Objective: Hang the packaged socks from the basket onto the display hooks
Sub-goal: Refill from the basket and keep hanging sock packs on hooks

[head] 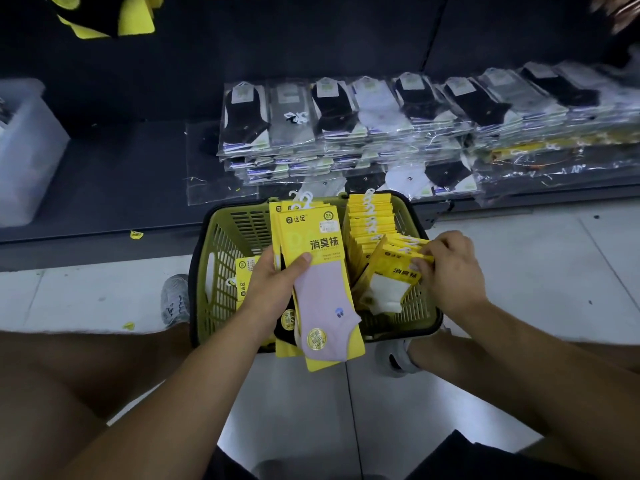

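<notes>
A green plastic basket [221, 258] stands on the floor between my feet. Inside it, a row of yellow sock packs [372, 223] stands on edge with white hangers up. My left hand [277, 285] grips a fanned stack of yellow packs [311, 244] over the basket, thumb pressed on the front pack, which shows a pink sock. My right hand [450, 268] pinches the top of a tilted pack with a white sock [388, 275] at the basket's right side. No display hooks are in view.
A dark low shelf [121, 174] runs across the back, stacked with clear-bagged black, grey and white socks [346, 119]. A translucent bin [24, 150] sits at its left end. Yellow-black socks [104, 15] hang at top left. My grey shoes [175, 299] flank the basket on white tiles.
</notes>
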The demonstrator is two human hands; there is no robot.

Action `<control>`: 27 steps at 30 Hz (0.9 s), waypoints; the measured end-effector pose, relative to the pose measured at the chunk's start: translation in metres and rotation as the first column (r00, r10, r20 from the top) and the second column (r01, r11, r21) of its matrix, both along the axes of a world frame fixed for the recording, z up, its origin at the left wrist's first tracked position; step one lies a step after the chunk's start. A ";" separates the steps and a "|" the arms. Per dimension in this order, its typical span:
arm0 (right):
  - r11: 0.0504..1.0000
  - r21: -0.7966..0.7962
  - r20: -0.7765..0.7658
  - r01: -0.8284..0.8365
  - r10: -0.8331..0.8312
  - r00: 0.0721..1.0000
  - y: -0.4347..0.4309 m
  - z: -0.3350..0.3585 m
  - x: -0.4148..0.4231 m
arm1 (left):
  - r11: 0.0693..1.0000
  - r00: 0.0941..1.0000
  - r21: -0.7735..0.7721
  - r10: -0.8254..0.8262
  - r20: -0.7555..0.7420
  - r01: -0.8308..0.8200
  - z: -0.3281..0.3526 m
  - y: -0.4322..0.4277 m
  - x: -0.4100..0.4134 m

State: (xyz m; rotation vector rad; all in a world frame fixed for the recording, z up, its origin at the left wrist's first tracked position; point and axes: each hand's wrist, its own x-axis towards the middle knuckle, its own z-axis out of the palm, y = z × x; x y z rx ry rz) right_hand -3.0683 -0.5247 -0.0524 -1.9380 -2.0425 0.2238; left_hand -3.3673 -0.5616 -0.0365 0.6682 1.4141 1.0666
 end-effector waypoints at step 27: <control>0.955 -0.006 -0.589 -0.298 0.237 0.773 0.040 0.145 -0.032 | 0.988 0.983 0.152 0.066 -0.170 -0.040 0.023 0.017 -0.021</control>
